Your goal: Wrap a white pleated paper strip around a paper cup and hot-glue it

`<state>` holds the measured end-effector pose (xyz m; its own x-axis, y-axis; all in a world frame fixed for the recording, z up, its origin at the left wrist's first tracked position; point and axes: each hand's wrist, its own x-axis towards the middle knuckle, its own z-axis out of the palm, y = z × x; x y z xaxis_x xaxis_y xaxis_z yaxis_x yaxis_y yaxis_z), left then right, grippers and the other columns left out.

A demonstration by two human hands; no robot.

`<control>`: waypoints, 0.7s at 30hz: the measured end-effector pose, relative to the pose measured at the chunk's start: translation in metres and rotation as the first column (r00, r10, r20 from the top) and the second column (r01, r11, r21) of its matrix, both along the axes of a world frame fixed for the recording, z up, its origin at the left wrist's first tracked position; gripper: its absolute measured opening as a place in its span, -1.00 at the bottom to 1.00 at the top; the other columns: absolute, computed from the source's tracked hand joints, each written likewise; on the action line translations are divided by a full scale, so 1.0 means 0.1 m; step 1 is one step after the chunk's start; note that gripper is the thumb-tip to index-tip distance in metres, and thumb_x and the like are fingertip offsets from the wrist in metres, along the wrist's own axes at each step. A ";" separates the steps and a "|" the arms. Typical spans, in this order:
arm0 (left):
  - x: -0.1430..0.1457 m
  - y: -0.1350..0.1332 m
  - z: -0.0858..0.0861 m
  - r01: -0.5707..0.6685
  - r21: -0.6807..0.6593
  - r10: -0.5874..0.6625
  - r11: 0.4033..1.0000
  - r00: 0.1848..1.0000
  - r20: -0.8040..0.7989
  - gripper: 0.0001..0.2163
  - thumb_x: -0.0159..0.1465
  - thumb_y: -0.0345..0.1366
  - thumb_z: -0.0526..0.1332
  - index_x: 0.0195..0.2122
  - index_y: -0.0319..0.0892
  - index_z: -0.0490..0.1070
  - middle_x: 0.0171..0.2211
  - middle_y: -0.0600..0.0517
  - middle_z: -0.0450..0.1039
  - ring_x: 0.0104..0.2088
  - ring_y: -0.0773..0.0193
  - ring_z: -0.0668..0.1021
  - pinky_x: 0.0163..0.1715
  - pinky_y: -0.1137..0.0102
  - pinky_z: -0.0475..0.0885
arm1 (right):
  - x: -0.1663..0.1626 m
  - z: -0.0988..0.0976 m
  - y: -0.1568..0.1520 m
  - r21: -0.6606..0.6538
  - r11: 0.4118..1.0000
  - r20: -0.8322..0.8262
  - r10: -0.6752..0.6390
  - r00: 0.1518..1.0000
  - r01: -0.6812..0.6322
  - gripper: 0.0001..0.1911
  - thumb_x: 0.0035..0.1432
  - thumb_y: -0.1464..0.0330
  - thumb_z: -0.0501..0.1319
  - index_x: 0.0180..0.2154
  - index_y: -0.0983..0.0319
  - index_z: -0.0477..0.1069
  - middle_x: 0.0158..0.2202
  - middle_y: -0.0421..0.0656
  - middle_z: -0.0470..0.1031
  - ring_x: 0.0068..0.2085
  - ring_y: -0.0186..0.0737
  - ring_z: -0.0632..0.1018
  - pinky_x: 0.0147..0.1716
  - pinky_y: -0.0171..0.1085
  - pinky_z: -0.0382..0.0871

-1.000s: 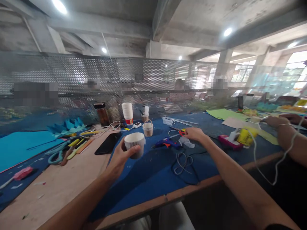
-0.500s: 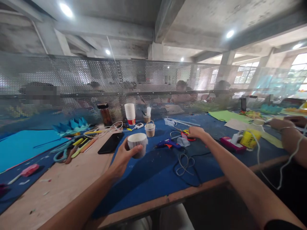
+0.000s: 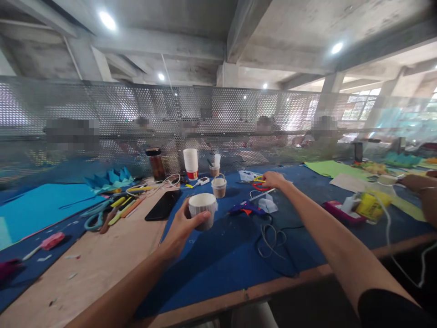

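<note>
My left hand (image 3: pixel 182 228) is wrapped round a paper cup (image 3: pixel 204 216) covered in a whitish, ribbed layer, held upright above the blue table mat. Farther out, my right hand (image 3: pixel 276 180) has its fingers closed on the handles of red-and-yellow scissors (image 3: pixel 259 183); their blades point left and the fingertips are partly hidden. A blue glue gun (image 3: pixel 247 208) lies on the mat between my hands, beside a crumpled clear plastic piece (image 3: pixel 268 204). Beyond the held cup stands a small bucket-shaped cup with a handle (image 3: pixel 219 188).
A stack of paper cups (image 3: pixel 190 165) and a dark jar (image 3: pixel 156 165) stand by the perforated screen (image 3: pixel 211 114). Left lie a black phone (image 3: pixel 163 206), pliers (image 3: pixel 94 221) and blue sheets (image 3: pixel 44 207). Cables (image 3: pixel 273 241) loop nearby. At right, another person's hand (image 3: pixel 416 182) works near a yellow packet (image 3: pixel 373 205).
My right hand has shifted the scissors slightly away from me and to the left of the plastic piece, turning them. The left hand still holds the cup. The view has swung a little left.
</note>
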<state>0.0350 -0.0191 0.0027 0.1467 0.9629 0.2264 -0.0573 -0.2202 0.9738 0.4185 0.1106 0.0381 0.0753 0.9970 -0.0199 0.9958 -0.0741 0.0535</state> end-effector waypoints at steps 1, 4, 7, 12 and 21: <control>0.00 0.00 0.00 -0.001 0.000 0.001 1.000 1.000 -0.004 -0.36 0.04 -0.07 0.50 0.13 -0.14 0.43 -0.04 -0.10 0.55 -0.05 0.06 0.54 -0.13 0.30 0.41 | -0.03 0.01 0.03 0.018 1.000 -0.014 0.006 1.000 -0.006 -0.64 0.36 0.25 0.26 0.13 0.23 0.40 0.12 -0.03 0.46 0.01 -0.06 0.56 -0.04 -0.01 0.52; -0.01 0.01 0.00 -0.001 -0.005 0.001 1.000 1.000 -0.004 -0.38 0.04 -0.07 0.50 0.09 -0.17 0.44 -0.05 -0.11 0.55 -0.07 0.05 0.54 -0.13 0.29 0.41 | -0.13 0.00 0.04 0.047 0.998 -0.060 0.040 0.997 -0.037 -0.64 0.37 0.25 0.25 0.13 0.23 0.40 0.12 -0.02 0.46 0.01 -0.06 0.56 -0.03 0.00 0.52; 0.00 0.00 0.01 -0.001 0.005 0.001 1.000 1.000 -0.002 -0.42 0.04 -0.07 0.50 0.05 -0.18 0.46 -0.07 -0.11 0.55 -0.08 0.07 0.53 -0.13 0.29 0.40 | -0.26 -0.07 -0.09 -0.022 0.991 -0.129 0.126 0.984 -0.130 -0.64 0.36 0.24 0.25 0.12 0.23 0.41 0.11 -0.04 0.46 0.01 -0.05 0.56 -0.04 -0.01 0.52; 0.05 -0.03 0.03 0.011 -0.017 -0.011 1.000 1.000 0.021 -0.44 -0.01 -0.08 0.51 -0.01 -0.20 0.47 -0.13 -0.08 0.54 -0.13 0.11 0.52 -0.18 0.32 0.40 | -0.51 -0.23 -0.42 -0.175 0.922 -0.291 0.288 0.912 -0.346 -0.53 0.31 0.01 0.21 -0.35 0.29 0.53 -0.36 -0.15 0.56 -0.33 -0.19 0.55 -0.32 -0.26 0.39; 0.02 -0.03 0.04 0.003 0.027 -0.004 1.000 0.999 0.048 -0.49 0.05 -0.12 0.50 0.00 -0.14 0.48 -0.10 -0.05 0.55 -0.12 0.14 0.54 -0.14 0.32 0.40 | -0.62 -0.25 -0.71 -0.081 0.911 -0.565 0.291 0.772 -0.403 -0.49 -0.10 -0.08 0.40 -0.52 0.24 0.44 -0.57 -0.26 0.35 -0.46 -0.28 0.36 -0.48 -0.31 0.09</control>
<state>0.0366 -0.0221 0.0064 0.1384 0.9557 0.2596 -0.1052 -0.2464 0.9634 0.3569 0.0397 0.0133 -0.3539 0.9248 -0.1398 0.8250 0.2382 -0.5126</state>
